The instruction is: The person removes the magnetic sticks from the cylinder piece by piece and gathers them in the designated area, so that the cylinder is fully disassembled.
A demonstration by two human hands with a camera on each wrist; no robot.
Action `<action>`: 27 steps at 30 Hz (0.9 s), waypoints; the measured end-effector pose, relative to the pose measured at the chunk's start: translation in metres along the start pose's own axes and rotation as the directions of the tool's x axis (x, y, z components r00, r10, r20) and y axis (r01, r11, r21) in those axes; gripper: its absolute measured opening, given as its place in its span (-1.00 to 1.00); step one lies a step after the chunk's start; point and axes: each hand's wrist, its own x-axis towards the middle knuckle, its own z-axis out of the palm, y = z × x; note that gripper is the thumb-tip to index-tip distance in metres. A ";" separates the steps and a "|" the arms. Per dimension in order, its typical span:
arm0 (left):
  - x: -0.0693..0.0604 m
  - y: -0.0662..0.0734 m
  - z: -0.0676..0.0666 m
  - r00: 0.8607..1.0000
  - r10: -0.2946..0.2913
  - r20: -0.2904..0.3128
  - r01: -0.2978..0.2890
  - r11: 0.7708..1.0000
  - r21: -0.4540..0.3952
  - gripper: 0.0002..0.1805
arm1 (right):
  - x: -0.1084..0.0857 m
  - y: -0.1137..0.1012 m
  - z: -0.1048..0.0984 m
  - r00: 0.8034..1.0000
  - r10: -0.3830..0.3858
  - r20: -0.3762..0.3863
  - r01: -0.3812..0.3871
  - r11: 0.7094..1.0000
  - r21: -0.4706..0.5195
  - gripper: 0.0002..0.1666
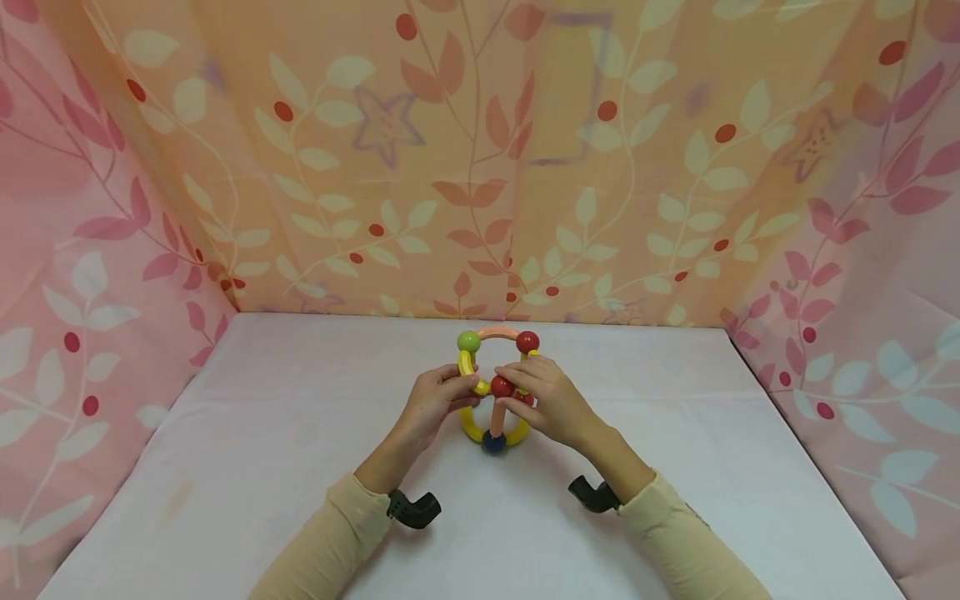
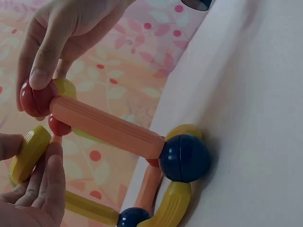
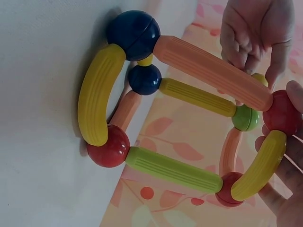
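Note:
A frame of magnetic balls and ribbed rods stands on the white table. My left hand pinches a curved yellow rod between thumb and fingers. One end of that rod lies by the green ball; its other end is just short of the red ball at the frame's near top corner. With thumb and fingers, my right hand grips this red ball. Below it an orange upright rod runs down to a dark blue ball. Another curved yellow rod joins it to a second red ball.
At the base are a second blue ball, another red ball and a curved yellow rod. Dark curved mounts sit at both wrists, such as the left one. Patterned curtains enclose the table at back and sides.

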 end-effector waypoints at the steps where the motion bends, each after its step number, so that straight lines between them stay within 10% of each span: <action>1: 0.000 0.000 0.000 1.000 0.006 -0.003 -0.006 1.000 0.020 -0.58 | 0.000 0.000 0.000 1.000 0.002 0.001 -0.002 1.000 -0.001 -0.46; 27: 0.008 -0.009 -0.009 0.983 0.121 -0.138 -0.063 0.929 0.365 -0.61 | -0.004 0.000 0.002 0.998 0.027 -0.053 -0.028 1.000 -0.004 -0.48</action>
